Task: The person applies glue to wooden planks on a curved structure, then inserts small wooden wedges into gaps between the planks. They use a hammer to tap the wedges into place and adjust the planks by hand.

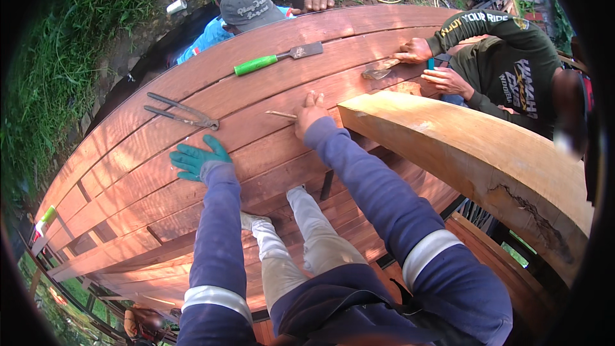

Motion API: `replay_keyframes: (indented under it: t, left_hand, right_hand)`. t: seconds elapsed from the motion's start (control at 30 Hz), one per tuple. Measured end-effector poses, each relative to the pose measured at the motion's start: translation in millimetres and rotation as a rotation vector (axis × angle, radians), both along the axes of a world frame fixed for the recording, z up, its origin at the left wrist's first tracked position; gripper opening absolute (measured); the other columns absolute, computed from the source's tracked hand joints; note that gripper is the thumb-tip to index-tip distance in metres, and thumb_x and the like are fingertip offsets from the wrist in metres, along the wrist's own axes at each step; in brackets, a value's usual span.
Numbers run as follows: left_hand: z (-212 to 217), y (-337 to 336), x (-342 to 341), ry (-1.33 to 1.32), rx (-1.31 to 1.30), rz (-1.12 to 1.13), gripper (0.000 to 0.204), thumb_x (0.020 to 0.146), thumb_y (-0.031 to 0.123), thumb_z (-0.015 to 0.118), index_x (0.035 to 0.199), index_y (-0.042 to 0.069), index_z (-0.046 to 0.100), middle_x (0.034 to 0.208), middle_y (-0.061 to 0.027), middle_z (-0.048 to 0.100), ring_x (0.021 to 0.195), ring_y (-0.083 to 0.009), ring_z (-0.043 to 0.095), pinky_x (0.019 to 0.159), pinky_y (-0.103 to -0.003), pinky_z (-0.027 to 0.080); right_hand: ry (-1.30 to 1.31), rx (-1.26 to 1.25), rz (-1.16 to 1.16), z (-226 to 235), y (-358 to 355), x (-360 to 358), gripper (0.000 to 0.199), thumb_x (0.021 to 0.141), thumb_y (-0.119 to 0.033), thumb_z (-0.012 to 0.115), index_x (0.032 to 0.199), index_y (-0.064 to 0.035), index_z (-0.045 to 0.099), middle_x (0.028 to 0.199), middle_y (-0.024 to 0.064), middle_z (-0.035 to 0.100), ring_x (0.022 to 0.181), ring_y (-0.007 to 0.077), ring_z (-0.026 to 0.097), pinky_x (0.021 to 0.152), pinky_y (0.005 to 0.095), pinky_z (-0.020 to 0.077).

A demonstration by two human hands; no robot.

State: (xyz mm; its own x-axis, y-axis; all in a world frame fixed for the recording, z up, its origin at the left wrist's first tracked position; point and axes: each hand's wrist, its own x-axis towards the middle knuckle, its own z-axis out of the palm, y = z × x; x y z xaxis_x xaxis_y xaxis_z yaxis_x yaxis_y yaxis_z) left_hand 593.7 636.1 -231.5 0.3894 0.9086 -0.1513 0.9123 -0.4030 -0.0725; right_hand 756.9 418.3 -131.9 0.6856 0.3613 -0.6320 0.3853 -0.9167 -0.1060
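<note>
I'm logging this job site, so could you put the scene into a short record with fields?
Surface: reddish wooden boards
Left hand: the left hand, in a green glove, is spread on the boards
Right hand: the right hand, bare, holds a thin stick
Tools lying on boards: pincers; scraper with green handle
Large piece at right: thick curved beam
Others nearby: person in grey cap; person in dark green sleeves

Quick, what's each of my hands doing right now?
Left hand: open, gloved, spread on the planks, holding nothing.
Right hand: closed, holding a thin stick.
</note>
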Motion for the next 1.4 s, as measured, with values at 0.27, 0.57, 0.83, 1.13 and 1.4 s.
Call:
replay_keyframes:
  t: [0.27,0.57,0.83,1.13,1.4]
  left_hand:
    - [-1.7,-0.4,0.5,0.010,0.056,-0.030,0.091,0.100,0.065,0.035,0.160,-0.002,0.019,0.168,-0.0272,0.008,0.156,-0.0428,0.008,0.121,-0.064,0.012]
    - [-8.2,1.2,-2.8,0.020,0.131,-0.063,0.092,0.099,0.067,0.039,0.159,0.000,0.023,0.167,-0.0265,0.012,0.155,-0.0427,0.013,0.119,-0.065,0.017]
    - [-3.3,-0.5,-0.8,-0.036,0.182,-0.087,0.087,0.098,0.064,0.043,0.155,0.001,0.029,0.164,-0.0261,0.020,0.152,-0.0420,0.021,0.115,-0.066,0.022]
    - [-6.5,-0.1,-3.7,-0.044,0.183,-0.086,0.087,0.098,0.065,0.043,0.157,0.002,0.027,0.165,-0.0256,0.019,0.152,-0.0428,0.020,0.117,-0.066,0.020]
    - [-0.7,-0.8,-2.5,-0.050,0.072,-0.060,0.089,0.100,0.064,0.039,0.160,0.000,0.021,0.167,-0.0277,0.010,0.155,-0.0469,0.010,0.120,-0.066,0.013]
  right_hand:
    - [0.026,-0.042,0.019,-2.7,1.4,0.7,0.037,0.088,-0.015,0.058,0.123,-0.0062,0.067,0.154,0.0400,0.032,0.141,0.0622,0.032,0.114,0.0513,0.0401]
    - [0.018,-0.018,-0.012,-4.9,0.9,0.2,0.037,0.089,-0.016,0.057,0.123,-0.0080,0.068,0.155,0.0405,0.030,0.142,0.0614,0.031,0.117,0.0522,0.0362]
    - [0.041,-0.074,0.000,-3.9,2.6,3.1,0.038,0.089,-0.016,0.058,0.125,-0.0107,0.068,0.156,0.0393,0.030,0.142,0.0611,0.030,0.117,0.0512,0.0371]
    - [0.015,-0.119,0.101,4.3,7.6,4.8,0.038,0.092,-0.018,0.053,0.126,-0.0107,0.070,0.148,0.0393,0.043,0.139,0.0573,0.040,0.119,0.0583,0.0251]
    - [0.035,-0.079,0.050,1.1,5.8,3.9,0.039,0.090,-0.020,0.058,0.126,-0.0090,0.069,0.151,0.0401,0.039,0.139,0.0601,0.036,0.119,0.0567,0.0260]
